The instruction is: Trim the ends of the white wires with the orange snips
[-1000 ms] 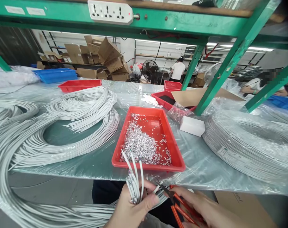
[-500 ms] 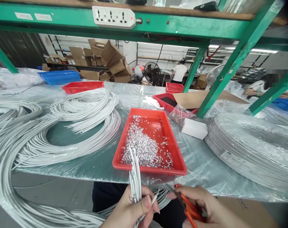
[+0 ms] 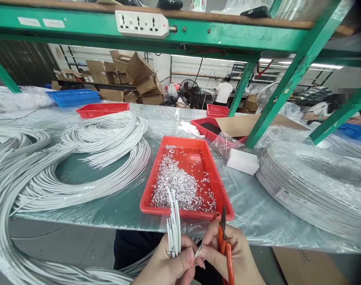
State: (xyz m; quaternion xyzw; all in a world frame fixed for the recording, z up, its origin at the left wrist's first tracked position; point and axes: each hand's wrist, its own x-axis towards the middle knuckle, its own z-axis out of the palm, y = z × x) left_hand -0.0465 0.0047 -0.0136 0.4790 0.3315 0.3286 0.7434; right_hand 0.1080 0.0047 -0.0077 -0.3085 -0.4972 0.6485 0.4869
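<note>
Head view: two hands work a bundle of cable ends at the table's near edge.

Left hand [image 3: 168,265], at 6 o'clock, clenches a bundle of thin white cable ends [image 3: 173,225] upright, long axis pointing to 12 o'clock, likely to keep the tips level. Right hand [image 3: 230,257] grips orange-handled cutting pliers [image 3: 224,241], nose up, while its fingers [image 3: 205,253] pinch one cable end beside the bundle. Just beyond, a red plastic tray [image 3: 218,186] holds silvery metal bits [image 3: 177,186], seemingly within easy reach. Plastic-covered table [image 3: 251,206].
</note>
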